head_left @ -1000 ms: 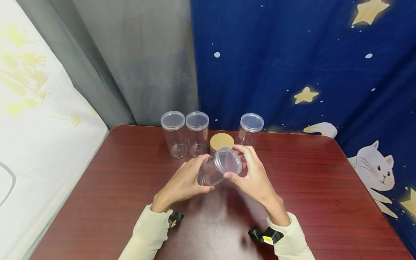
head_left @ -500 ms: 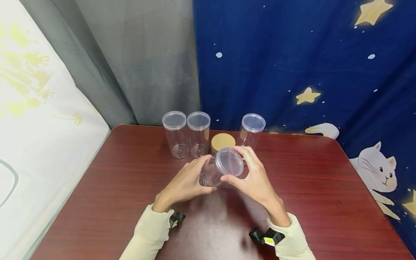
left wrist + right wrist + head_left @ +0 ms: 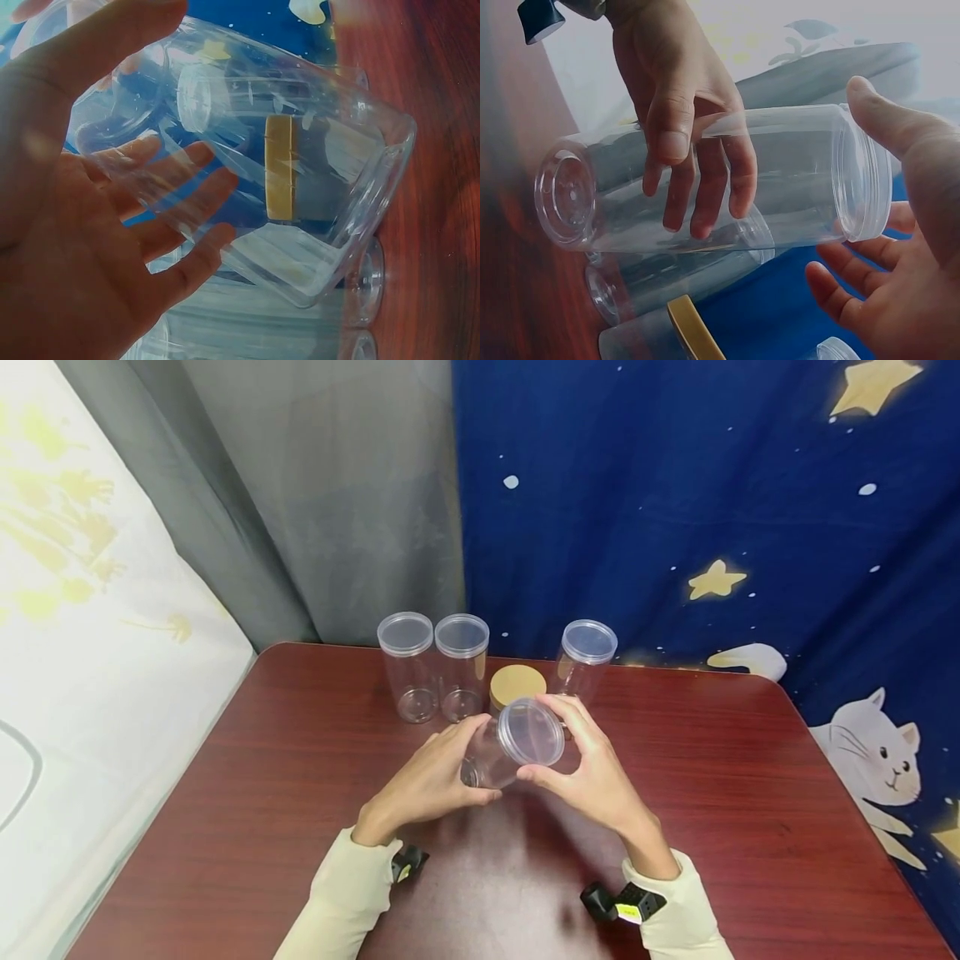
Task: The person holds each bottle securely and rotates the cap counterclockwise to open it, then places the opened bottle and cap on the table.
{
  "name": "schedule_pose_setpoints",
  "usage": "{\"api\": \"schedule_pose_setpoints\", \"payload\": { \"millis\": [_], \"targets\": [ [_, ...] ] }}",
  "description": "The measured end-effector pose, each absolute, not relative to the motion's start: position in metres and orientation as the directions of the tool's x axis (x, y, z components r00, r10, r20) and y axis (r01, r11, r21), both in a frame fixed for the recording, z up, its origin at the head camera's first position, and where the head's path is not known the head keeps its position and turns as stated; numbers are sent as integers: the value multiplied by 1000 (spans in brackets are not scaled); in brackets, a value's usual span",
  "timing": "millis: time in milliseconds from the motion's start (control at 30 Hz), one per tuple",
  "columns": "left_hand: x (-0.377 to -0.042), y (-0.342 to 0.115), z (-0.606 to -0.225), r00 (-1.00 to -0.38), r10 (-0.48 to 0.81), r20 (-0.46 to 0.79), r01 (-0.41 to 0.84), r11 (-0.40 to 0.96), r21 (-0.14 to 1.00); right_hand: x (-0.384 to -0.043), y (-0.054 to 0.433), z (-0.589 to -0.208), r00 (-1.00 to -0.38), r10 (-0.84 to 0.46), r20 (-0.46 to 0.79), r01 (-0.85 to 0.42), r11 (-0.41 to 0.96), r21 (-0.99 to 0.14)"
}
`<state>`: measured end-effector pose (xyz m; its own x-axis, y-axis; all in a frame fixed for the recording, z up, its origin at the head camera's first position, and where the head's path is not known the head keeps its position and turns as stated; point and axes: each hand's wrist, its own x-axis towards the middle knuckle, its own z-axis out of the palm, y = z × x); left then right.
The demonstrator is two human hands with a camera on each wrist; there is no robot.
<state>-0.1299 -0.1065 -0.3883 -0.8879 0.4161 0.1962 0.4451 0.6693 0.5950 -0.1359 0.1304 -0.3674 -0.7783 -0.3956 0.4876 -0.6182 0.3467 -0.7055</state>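
Observation:
A clear plastic jar [image 3: 780, 180] is held tilted above the table in front of me, its clear screw lid [image 3: 534, 732] facing up and to the right. My left hand [image 3: 429, 777] grips the jar's body, thumb on the near side and fingers on the far side. At the lid's rim, my right hand [image 3: 596, 768] holds on with thumb below and fingers over the top edge. In the right wrist view the jar's round base [image 3: 566, 199] points left, and the jar looks see-through with nothing inside.
Two clear lidded jars [image 3: 408, 672] [image 3: 461, 668] stand side by side at the back of the red-brown table [image 3: 300, 760]. A shorter jar with a tan lid [image 3: 517, 683] stands right of them, partly hidden. Another clear jar [image 3: 587, 647] stands behind my right hand.
The head view has shifted slightly. Both hands keep their hold on the jar and its lid, with hardly any change in their pose.

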Motion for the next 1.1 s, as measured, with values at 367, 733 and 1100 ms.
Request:
{"api": "schedule_pose_setpoints", "payload": {
  "millis": [367,733,1100],
  "targets": [
    [-130,-107,-387,-885,426,190,448,666,596,-135,132,-366,-798,-397,453,-581,310,-753],
    [-130,-108,-389,-884,428,186,447,659,605,-135,133,-366,-787,-429,443,-577,258,-775],
    [-131,-109,-390,-883,427,196,452,658,602,-136,135,-364,-771,-480,419,-564,211,-798]
  ]
}}
